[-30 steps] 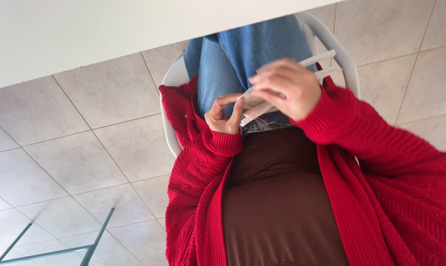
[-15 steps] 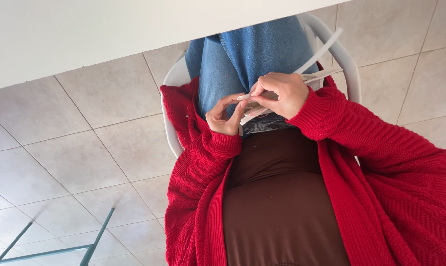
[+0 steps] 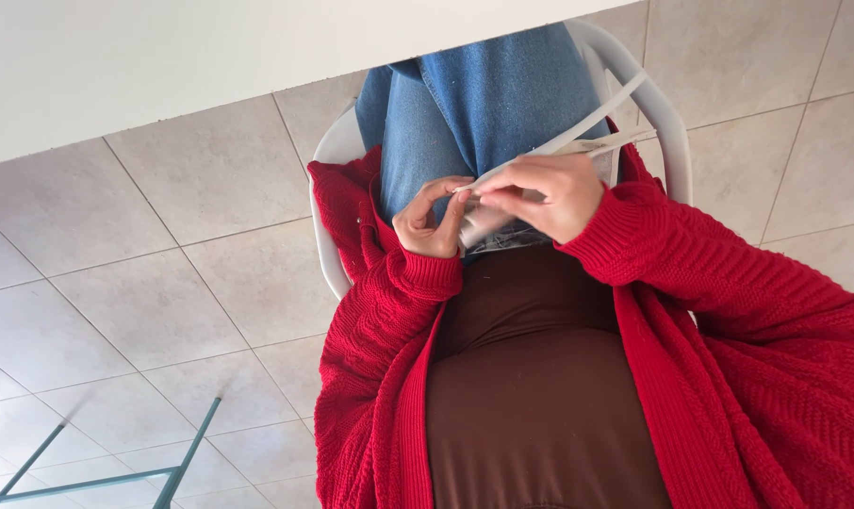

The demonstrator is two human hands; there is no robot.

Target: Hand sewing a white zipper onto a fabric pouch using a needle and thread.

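- Pale beige floor tiles point(image 3: 163, 283) with thin grout lines fill the background, and a plain white tabletop point(image 3: 210, 57) crosses the upper left of the view above your lap.
- You sit on a white plastic chair point(image 3: 653, 104) in blue denim jeans point(image 3: 484, 104), a brown top point(image 3: 531, 396) and an open red knitted cardigan point(image 3: 729, 330).
- Your left hand point(image 3: 432, 221) sits over your left thigh, thumb and forefinger curled into a narrow pinch on the near end of a thin white paper strip point(image 3: 578, 139).
- Your right hand point(image 3: 540, 193) touches the left at the fingertips, its fingers closed on the same strip and on what looks like a small crumpled clear wrapper point(image 3: 488, 226) below; I cannot tell exactly what that bundle is.
- The strip runs from your fingertips up and right, across your right thigh toward the chair's right armrest, and seems to split into two bands there.
- Risk, as I judge it: both pinches sit on one short length, so a sharp pull apart could tear the strip.
- The long free end hangs unsupported near the armrest and could snag on it.
- A loosened grip would drop the bundle off your lap's edge to the tiles.
- Thin green metal bars point(image 3: 97, 471) stand at the lower left corner of the floor, well apart from your hands.
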